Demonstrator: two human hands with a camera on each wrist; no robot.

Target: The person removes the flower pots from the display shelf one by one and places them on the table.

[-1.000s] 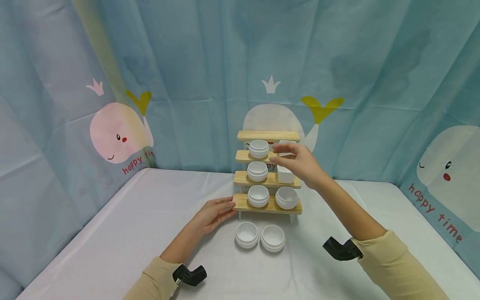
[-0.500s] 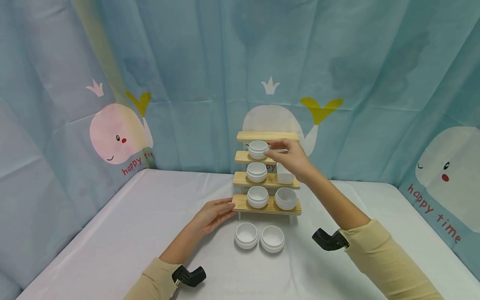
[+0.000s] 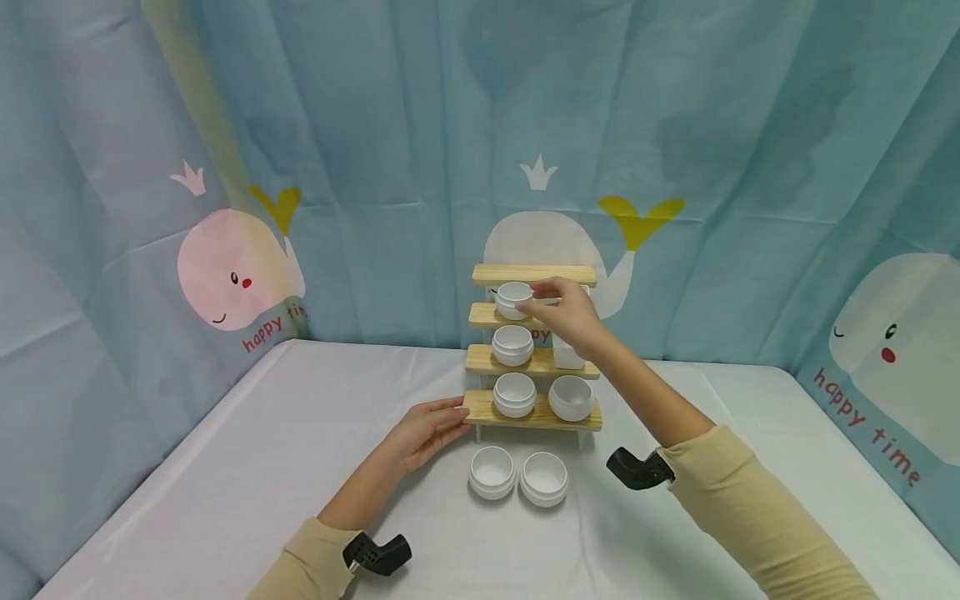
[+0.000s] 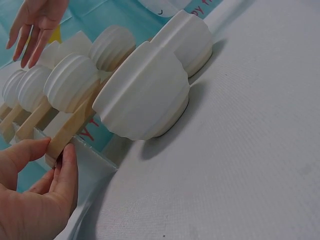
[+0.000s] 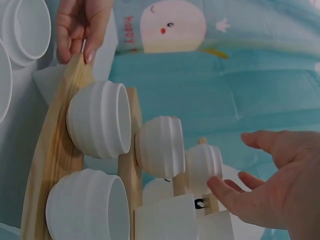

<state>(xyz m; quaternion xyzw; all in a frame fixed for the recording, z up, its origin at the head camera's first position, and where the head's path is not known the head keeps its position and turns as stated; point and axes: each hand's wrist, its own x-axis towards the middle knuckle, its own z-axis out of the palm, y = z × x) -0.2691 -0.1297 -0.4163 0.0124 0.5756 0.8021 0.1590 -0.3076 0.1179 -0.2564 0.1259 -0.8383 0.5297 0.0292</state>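
A stepped wooden shelf (image 3: 533, 273) carries white ribbed bowls on its tiers. My left hand (image 3: 427, 433) pinches the left end of the lowest board (image 4: 75, 125) between thumb and fingers. Up at the third tier, my right hand (image 3: 570, 317) reaches to a small white bowl (image 3: 514, 301), fingertips right at its right side. In the right wrist view, thumb and fingers (image 5: 225, 194) are spread apart beside that bowl (image 5: 202, 165). Below it on the left are another bowl (image 3: 513, 345) and a bottom-tier bowl (image 3: 514, 394), with one more bowl (image 3: 572, 397) on the right.
Two white bowls stand side by side before the shelf, a left one (image 3: 492, 472) and a right one (image 3: 544, 479). A square white container (image 3: 567, 354) sits on the second tier; another above is partly hidden by my right hand. A blue curtain (image 3: 375, 267) hangs behind the white-covered table (image 3: 300, 433).
My right hand has moved left from the square containers to the third-tier bowl, its fingers coming up to the bowl's side. The left hand stays on the lowest board.
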